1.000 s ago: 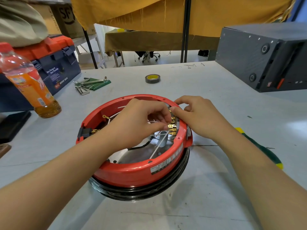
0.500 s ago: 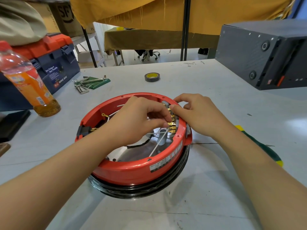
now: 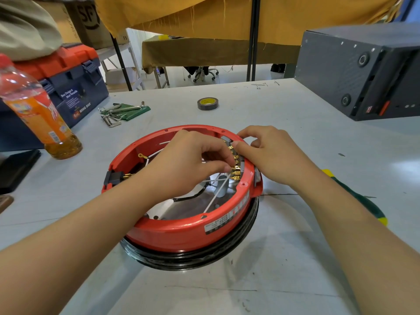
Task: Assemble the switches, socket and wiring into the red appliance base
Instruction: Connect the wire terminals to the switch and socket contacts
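Barely shifted since earlier, both hands — left hand and right hand — pinch the brass terminals inside the red base, whose socket looks seated, wiring unfinished.

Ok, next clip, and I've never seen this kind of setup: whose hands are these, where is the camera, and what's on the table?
The camera is worn on a person's head, looking down at their own bare hands. The left hand pinches at the brass terminals inside the red appliance base; exactly what it holds is hidden. The right hand steadies the base's rim there. Around it on the table: an orange drink bottle, a toolbox, hex keys, a tape roll, a grey box and a green-handled tool.
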Tool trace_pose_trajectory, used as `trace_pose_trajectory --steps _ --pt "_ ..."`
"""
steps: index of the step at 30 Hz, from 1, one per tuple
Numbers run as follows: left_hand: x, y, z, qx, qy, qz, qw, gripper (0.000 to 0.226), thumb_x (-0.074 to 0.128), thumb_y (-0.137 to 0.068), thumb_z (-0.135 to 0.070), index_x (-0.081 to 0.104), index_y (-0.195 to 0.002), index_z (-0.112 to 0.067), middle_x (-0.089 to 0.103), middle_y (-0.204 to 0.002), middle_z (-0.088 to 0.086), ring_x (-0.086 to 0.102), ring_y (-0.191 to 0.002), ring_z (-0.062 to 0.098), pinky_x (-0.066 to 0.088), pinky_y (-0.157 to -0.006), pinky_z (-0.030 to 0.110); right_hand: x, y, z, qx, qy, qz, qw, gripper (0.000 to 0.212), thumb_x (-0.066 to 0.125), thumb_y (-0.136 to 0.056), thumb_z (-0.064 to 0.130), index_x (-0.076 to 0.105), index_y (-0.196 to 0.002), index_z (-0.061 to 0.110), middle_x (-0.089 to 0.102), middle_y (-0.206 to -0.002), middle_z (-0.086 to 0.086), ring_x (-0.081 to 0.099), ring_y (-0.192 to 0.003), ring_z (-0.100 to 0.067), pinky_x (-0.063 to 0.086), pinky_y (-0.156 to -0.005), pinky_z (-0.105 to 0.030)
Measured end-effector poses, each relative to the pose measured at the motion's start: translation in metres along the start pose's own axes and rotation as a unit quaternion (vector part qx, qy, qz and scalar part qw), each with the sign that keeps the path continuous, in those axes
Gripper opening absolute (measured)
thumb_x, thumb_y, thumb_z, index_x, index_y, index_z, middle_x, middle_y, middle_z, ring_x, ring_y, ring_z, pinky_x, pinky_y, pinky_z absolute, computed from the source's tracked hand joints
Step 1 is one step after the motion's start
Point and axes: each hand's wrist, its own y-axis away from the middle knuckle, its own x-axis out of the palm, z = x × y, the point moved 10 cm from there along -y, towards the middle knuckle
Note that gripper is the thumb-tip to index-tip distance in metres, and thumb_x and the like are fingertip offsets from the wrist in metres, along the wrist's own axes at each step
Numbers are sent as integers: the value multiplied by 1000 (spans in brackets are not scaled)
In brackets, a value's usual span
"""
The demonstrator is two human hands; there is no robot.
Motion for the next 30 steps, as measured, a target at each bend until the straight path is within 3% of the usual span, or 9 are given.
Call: trace_pose_trajectory --steps 9,13,24,30 --pt "0 1 -3 18 18 -11 1000 13 70 -80 -4 67 -83 -16 66 -73 -12 63 -73 -4 46 -70 8 1 1 1 0 34 -10 999 28 49 -93 36 64 -111 20 41 -46 5 39 -46 -9 26 -50 -24" --pt "0 2 -4 23 16 -11 1000 13 71 -80 -4 66 -83 -16 65 -73 -13 62 -74 -2 49 -70 13 1 0 2 -2 45 -10 999 29 48 -94 35 63 -113 19 39 -53 8 36 -51 -8 27 -51 -23" --pt "3 -1 -5 28 19 -2 999 14 71 -79 -3 65 -80 -16 65 -73 -12 61 -72 -1 45 -69 9 1 1 5 -9 60 -3 998 29 45 -95 34 62 -113 18 40 -55 9 38 -55 -8 29 -52 -23" --pt "4 -1 -6 36 16 0 999 14 70 -79 -2 64 -80 -15 66 -74 -10 61 -73 0 48 -72 16 2 2 6 -11 67 5 998 32 44 -96 34 60 -116 17 39 -57 10 41 -62 -16 30 -54 -22"
